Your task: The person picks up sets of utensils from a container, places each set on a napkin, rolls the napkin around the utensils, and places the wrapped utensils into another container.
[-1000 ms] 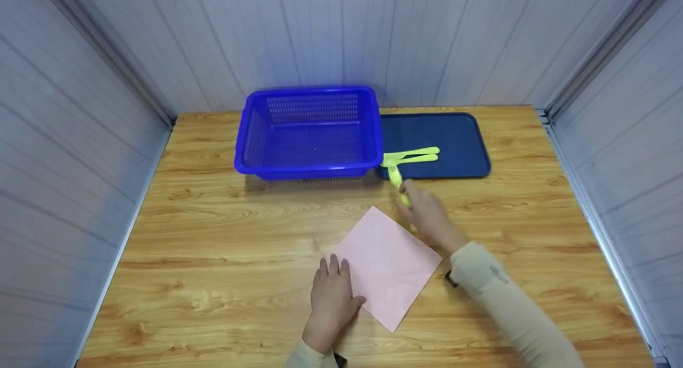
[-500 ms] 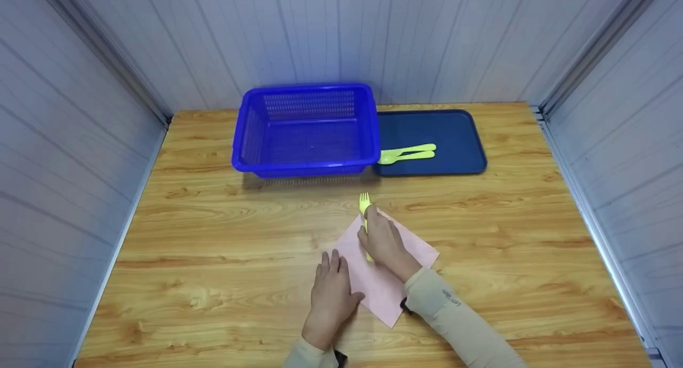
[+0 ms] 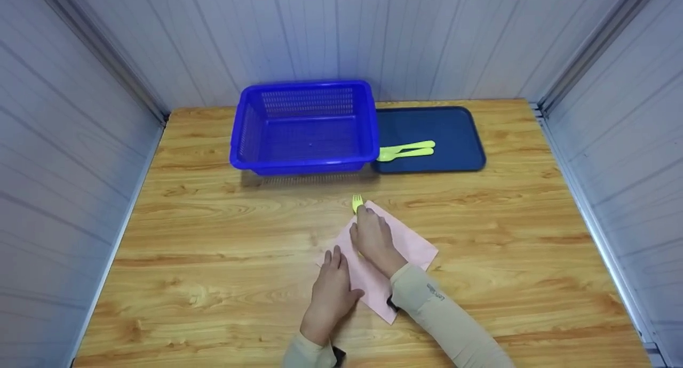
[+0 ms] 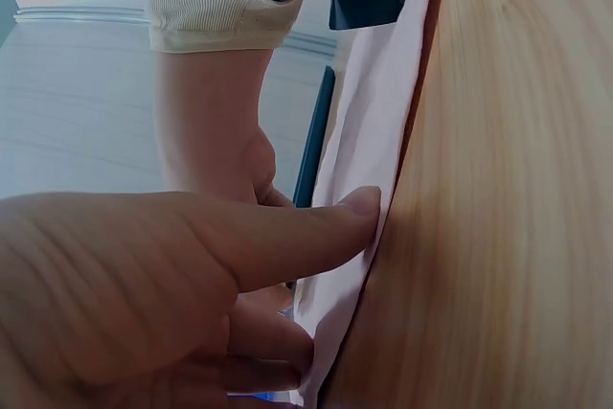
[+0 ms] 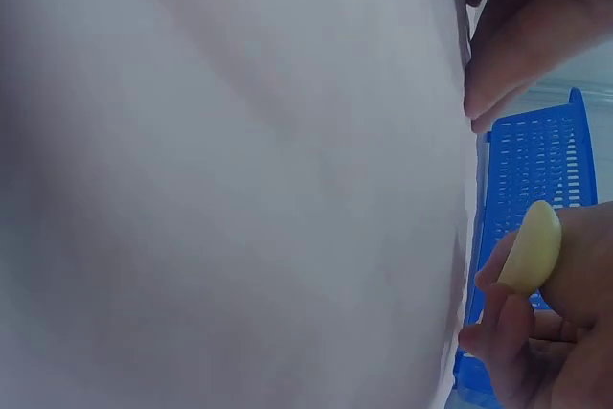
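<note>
A pink square napkin (image 3: 411,241) lies turned like a diamond on the wooden table. On its left edge rests my left hand (image 3: 332,290), fingers fairly straight; the left wrist view has the thumb (image 4: 330,232) touching that edge. My right hand (image 3: 375,239) grips a yellow-green fork (image 3: 357,201) over the napkin's upper left part. The tines stick out past the napkin, pointing away from me. In the right wrist view the rounded handle end (image 5: 533,251) shows between the fingers; the hand hides most of the middle.
A blue plastic basket (image 3: 309,165) stands at the back. Its right side overlaps a dark blue tray (image 3: 437,125). On the tray lie a yellow-green spoon (image 3: 408,154) and a second similar handle (image 3: 416,144), their left ends near the basket. Pale panel walls enclose the table.
My right hand has carried the fork from the tray's front edge down and left over the napkin, then slightly further left. My left hand has stayed at the napkin's left edge.
</note>
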A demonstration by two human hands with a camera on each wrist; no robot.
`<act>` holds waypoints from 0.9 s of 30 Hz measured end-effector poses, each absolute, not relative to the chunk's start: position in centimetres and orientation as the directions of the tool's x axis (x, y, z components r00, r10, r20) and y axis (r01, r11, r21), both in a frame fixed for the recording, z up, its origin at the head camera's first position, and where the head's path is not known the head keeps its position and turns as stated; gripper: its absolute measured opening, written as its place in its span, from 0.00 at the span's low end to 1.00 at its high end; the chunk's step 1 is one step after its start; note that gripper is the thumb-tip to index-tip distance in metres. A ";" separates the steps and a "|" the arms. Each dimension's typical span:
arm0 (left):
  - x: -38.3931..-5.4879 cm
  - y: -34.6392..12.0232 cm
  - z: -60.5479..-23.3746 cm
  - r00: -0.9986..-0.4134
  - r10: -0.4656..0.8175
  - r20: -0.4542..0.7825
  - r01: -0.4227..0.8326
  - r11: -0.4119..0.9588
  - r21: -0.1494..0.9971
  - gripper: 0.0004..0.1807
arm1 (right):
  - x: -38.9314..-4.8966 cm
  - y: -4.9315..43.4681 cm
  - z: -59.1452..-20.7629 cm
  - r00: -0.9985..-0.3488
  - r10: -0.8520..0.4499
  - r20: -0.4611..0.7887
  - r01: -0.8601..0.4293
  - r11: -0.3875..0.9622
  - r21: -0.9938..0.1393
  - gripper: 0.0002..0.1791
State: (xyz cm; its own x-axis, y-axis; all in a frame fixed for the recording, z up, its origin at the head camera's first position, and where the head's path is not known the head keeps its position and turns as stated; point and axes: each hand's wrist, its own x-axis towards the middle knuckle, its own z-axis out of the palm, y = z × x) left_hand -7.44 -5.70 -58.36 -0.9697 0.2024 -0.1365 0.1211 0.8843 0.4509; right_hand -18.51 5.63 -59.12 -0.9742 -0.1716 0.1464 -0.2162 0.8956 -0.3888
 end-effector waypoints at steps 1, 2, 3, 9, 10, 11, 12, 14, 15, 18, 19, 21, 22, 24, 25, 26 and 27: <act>-7.5 -5.7 -58.4 -0.970 0.202 -0.135 0.120 0.883 0.454 0.50 | -18.5 5.5 -59.1 -0.974 -0.170 0.150 -0.215 0.900 -0.379 0.11; -7.5 -5.7 -58.4 -0.970 0.202 -0.137 0.118 0.881 0.458 0.50 | -18.5 5.4 -59.0 -0.974 -0.168 0.153 -0.214 0.903 -0.371 0.11; -7.4 -5.7 -58.4 -0.970 0.201 -0.139 0.116 0.879 0.462 0.49 | -18.5 5.4 -59.0 -0.974 -0.165 0.155 -0.211 0.907 -0.364 0.11; -7.0 -5.9 -58.7 -0.969 0.223 -0.107 0.150 0.875 0.460 0.50 | -18.3 5.3 -59.0 -0.976 -0.139 0.165 -0.190 0.917 -0.350 0.09; -7.0 -5.9 -58.7 -0.969 0.226 -0.100 0.156 0.874 0.461 0.50 | -18.3 5.4 -58.9 -0.976 -0.135 0.170 -0.189 0.914 -0.359 0.09; -7.0 -5.9 -58.7 -0.969 0.229 -0.096 0.160 0.872 0.462 0.50 | -18.3 5.4 -58.8 -0.977 -0.132 0.170 -0.188 0.908 -0.376 0.09; -7.0 -5.9 -58.7 -0.968 0.232 -0.094 0.164 0.871 0.464 0.49 | -18.3 5.4 -58.8 -0.977 -0.131 0.168 -0.188 0.899 -0.394 0.09; -7.0 -5.8 -58.6 -0.968 0.229 -0.104 0.154 0.866 0.475 0.49 | -18.3 5.5 -58.6 -0.979 -0.136 0.152 -0.190 0.881 -0.434 0.09; -7.1 -5.8 -58.6 -0.968 0.228 -0.108 0.150 0.864 0.480 0.49 | -18.4 5.6 -58.6 -0.980 -0.141 0.140 -0.190 0.871 -0.453 0.09; -7.2 -5.7 -58.4 -0.968 0.221 -0.121 0.137 0.864 0.485 0.48 | -18.6 5.8 -58.5 -0.982 -0.157 0.101 -0.186 0.859 -0.477 0.09; -7.3 -5.7 -58.4 -0.968 0.219 -0.124 0.134 0.865 0.484 0.48 | -18.7 5.9 -58.5 -0.983 -0.160 0.094 -0.185 0.861 -0.474 0.08; -7.3 -5.7 -58.4 -0.968 0.218 -0.125 0.133 0.866 0.482 0.48 | -18.8 6.0 -58.4 -0.982 -0.168 0.084 -0.187 0.870 -0.456 0.08; -7.3 -5.8 -58.4 -0.968 0.216 -0.128 0.130 0.868 0.480 0.49 | -18.8 6.1 -58.4 -0.982 -0.173 0.078 -0.189 0.875 -0.445 0.09; -7.3 -5.8 -58.4 -0.968 0.212 -0.131 0.127 0.870 0.476 0.49 | -18.7 6.1 -58.3 -0.981 -0.183 0.061 -0.192 0.887 -0.421 0.10; -7.3 -5.9 -58.4 -0.968 0.211 -0.134 0.125 0.873 0.472 0.49 | -18.7 6.1 -58.3 -0.981 -0.187 0.055 -0.192 0.889 -0.414 0.11; -7.2 -5.9 -58.4 -0.968 0.209 -0.137 0.122 0.873 0.472 0.49 | -18.7 6.1 -58.3 -0.981 -0.189 0.047 -0.192 0.892 -0.409 0.11; -7.2 -5.9 -58.4 -0.968 0.207 -0.140 0.120 0.876 0.468 0.49 | -18.6 6.1 -58.2 -0.981 -0.189 0.042 -0.190 0.893 -0.408 0.11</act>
State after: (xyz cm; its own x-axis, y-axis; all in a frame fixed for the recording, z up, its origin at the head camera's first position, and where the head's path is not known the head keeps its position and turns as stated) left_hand -7.20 -5.94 -58.43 -0.9683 0.2072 -0.1398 0.1197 0.8755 0.4681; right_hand -18.60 6.07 -58.24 -0.9810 -0.1895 0.0419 -0.1899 0.8931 -0.4078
